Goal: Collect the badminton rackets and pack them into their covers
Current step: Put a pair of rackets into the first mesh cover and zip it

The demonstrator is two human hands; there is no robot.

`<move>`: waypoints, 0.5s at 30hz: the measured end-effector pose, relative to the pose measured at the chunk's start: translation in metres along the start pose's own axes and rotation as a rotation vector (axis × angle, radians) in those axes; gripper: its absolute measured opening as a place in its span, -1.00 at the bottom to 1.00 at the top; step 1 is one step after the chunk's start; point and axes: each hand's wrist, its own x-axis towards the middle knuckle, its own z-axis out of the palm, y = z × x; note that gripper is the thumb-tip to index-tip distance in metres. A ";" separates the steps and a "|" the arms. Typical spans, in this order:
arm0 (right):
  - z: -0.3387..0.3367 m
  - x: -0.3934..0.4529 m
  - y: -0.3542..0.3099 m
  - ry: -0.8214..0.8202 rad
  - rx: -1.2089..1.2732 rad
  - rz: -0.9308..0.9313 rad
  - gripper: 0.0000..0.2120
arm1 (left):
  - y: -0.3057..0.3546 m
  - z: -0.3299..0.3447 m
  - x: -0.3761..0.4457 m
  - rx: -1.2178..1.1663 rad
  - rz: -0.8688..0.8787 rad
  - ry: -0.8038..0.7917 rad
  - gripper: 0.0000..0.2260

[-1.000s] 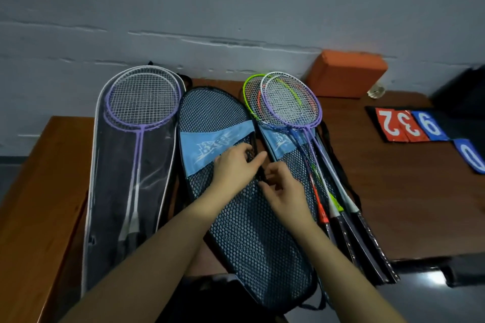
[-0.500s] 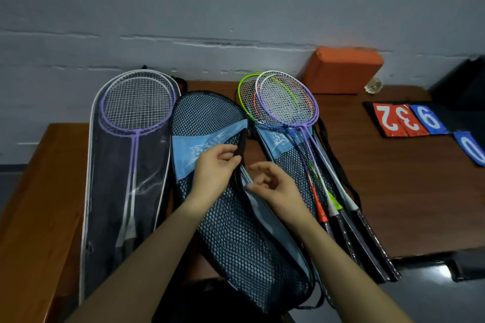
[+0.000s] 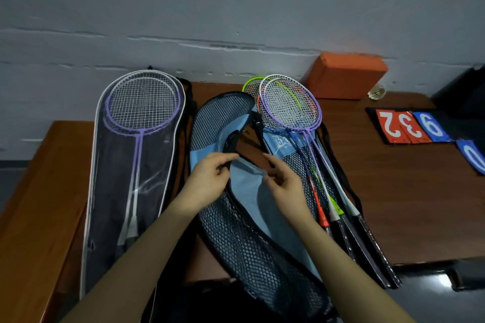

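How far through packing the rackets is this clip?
Done: two rackets lie in the clear cover. In hand: left hand pinches the mesh cover edge, opening it; right hand hovers beside. Left: the loose rackets atop another cover.

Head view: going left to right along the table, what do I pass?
Clear cover with purple rackets inside → mesh cover, its edge pinched by the left hand → right hand → loose rackets → orange block → shuttlecock → number cards.
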 end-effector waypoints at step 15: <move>0.031 0.023 -0.015 -0.066 -0.187 -0.191 -0.74 | -0.001 -0.003 -0.004 0.020 0.015 0.314 -0.74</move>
